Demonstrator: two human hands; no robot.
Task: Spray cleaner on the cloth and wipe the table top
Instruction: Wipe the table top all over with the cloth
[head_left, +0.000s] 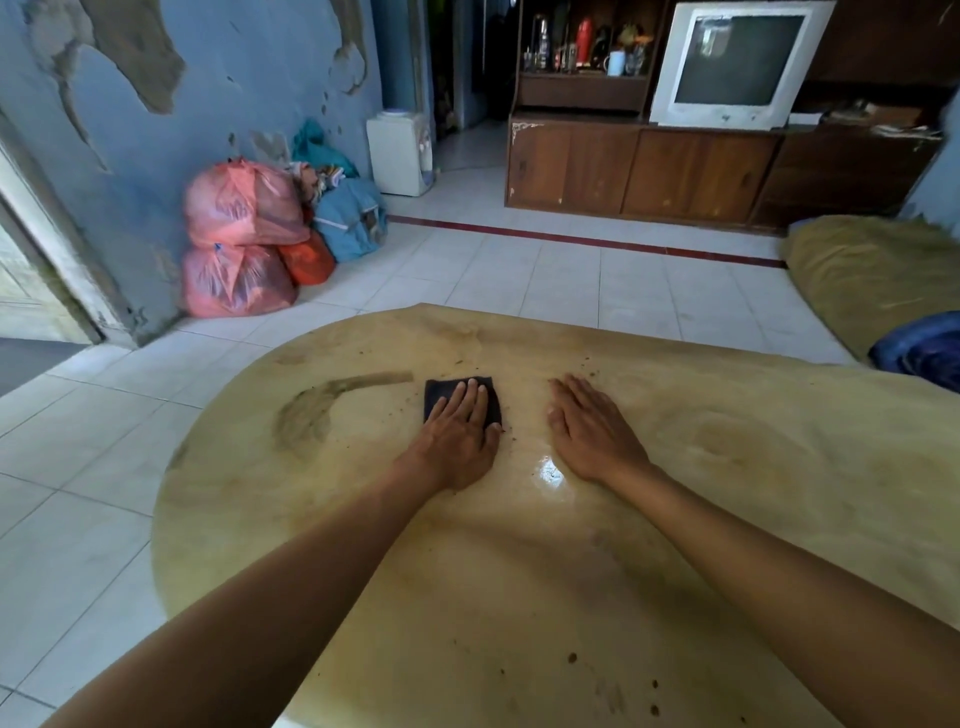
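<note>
- Yellowish, worn table top fills the near view, round-edged, with dark specks near the front edge and a wet gleam between the two wrists.
- Both forearms reach forward over it; the left hand lies flat, palm down, with its fingers straight and close together on a dark cloth. Nothing is pinched or gripped: the hand presses the cloth down onto the table.
- That cloth is a small folded square, lying under the left hand and just ahead of it, its far edge showing past the fingertips. It is well apart from the right hand.
- Flat on the bare table sits the right hand, fingers open and slightly spread, holding nothing; it looks like a brace.
- Left of the cloth runs a curved darker smear, likely a damp wiped track or grime; crumbs dot the surface beyond the right hand.
- Judged from this, wiping is under way, and the next stroke belongs to the left hand.
- No spray bottle shows anywhere.
- Beyond the table are pale floor tiles.
</note>
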